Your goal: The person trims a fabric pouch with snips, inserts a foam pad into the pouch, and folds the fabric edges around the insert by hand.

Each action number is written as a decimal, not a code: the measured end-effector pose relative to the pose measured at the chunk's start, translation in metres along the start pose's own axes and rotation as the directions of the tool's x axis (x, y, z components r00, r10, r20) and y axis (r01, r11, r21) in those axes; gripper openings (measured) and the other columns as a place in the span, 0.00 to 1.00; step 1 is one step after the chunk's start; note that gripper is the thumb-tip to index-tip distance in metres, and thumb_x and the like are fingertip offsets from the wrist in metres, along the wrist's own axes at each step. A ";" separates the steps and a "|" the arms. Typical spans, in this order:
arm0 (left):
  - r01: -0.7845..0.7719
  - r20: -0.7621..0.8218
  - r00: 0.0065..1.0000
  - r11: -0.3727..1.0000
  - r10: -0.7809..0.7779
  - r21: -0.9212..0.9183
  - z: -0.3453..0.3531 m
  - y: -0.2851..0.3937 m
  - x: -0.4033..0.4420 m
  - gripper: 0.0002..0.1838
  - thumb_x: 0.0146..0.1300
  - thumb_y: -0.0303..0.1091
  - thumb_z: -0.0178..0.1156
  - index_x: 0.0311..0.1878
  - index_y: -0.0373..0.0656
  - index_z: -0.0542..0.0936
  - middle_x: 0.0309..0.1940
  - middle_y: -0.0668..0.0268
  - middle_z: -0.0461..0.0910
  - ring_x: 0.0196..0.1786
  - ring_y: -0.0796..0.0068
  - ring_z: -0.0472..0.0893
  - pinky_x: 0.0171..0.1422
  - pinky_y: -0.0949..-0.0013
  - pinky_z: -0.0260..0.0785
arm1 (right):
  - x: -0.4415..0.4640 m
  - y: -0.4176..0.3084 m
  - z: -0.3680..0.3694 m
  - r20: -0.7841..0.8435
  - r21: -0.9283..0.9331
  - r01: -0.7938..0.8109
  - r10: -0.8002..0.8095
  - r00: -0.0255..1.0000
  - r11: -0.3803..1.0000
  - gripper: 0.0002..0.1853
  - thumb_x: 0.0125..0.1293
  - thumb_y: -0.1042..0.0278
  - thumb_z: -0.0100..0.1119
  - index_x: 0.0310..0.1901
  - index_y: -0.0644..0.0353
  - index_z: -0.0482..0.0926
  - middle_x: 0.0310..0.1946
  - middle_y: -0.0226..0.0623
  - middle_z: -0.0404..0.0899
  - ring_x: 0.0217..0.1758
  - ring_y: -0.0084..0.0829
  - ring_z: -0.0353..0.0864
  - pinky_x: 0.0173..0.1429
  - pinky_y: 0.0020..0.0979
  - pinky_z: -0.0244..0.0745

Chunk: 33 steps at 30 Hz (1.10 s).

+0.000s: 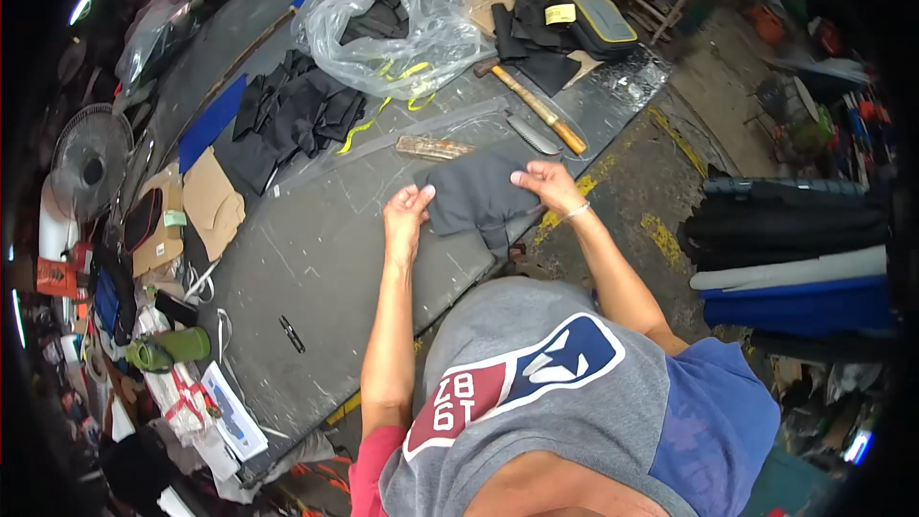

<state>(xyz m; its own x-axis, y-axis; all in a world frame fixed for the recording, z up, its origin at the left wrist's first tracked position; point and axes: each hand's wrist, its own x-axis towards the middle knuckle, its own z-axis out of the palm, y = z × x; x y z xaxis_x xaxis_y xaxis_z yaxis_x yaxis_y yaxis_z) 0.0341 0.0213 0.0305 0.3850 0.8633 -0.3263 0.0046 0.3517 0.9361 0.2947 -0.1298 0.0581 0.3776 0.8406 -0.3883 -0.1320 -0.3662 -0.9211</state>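
The left hand [407,210] and right hand [550,187] pinch opposite sides of a flat dark-grey fabric piece [479,193] at the edge of the scratched grey desk [321,282]. The fabric's underside is hidden.

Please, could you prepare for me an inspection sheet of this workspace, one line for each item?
Surface: dark table, marked with scratches and pale specks.
Job's things: black cloth, spread between both hands near the table's edge.
Clutter: hammer, knife-like tool, wood piece, clear plastic bag with dark material inside, dark cloth pile, pen-like object.
Left hand: pinches the cloth's left side.
Right hand: grips its right side, thumb on top.
Cables: nothing certain seen.
Surroundings: fan to the left; fabric rolls to the right; yellow floor marks, worn.
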 end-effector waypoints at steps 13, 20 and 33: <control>-0.002 -0.157 0.988 0.994 -0.015 -0.110 0.079 0.025 0.082 0.21 0.63 0.39 0.76 0.54 0.40 0.82 0.40 0.73 0.86 0.35 0.89 0.80 0.37 0.78 0.68 | 0.144 -0.034 -0.082 0.251 0.093 -0.042 0.017 0.968 0.995 0.24 0.69 0.59 0.72 0.56 0.71 0.79 0.51 0.36 0.81 0.50 0.25 0.83 0.34 0.36 0.89; 0.118 -0.050 0.991 0.991 -0.121 -0.060 0.090 0.018 0.069 0.16 0.69 0.34 0.70 0.58 0.45 0.81 0.45 0.67 0.89 0.41 0.79 0.87 0.38 0.70 0.85 | 0.179 -0.050 -0.076 0.368 0.127 -0.021 -0.028 0.929 0.992 0.16 0.71 0.61 0.70 0.30 0.49 0.71 0.28 0.15 0.63 0.30 0.10 0.68 0.27 0.29 0.86; -0.339 -0.568 0.822 0.842 0.047 -0.421 0.007 0.040 0.068 0.18 0.76 0.27 0.59 0.66 0.46 0.77 0.59 0.65 0.82 0.51 0.64 0.87 0.55 0.64 0.87 | 0.206 -0.038 -0.089 0.522 0.060 -0.028 -0.008 0.853 0.998 0.16 0.78 0.60 0.61 0.57 0.62 0.81 0.47 0.35 0.87 0.43 0.23 0.86 0.43 0.26 0.85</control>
<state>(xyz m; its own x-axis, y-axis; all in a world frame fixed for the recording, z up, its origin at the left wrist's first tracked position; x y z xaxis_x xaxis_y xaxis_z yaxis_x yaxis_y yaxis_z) 0.0666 0.0914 0.0465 -0.2078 0.9313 -0.2990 -0.5148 0.1558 0.8430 0.4590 0.0213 0.0155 -0.1557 0.9281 -0.3383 -0.1973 -0.3648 -0.9099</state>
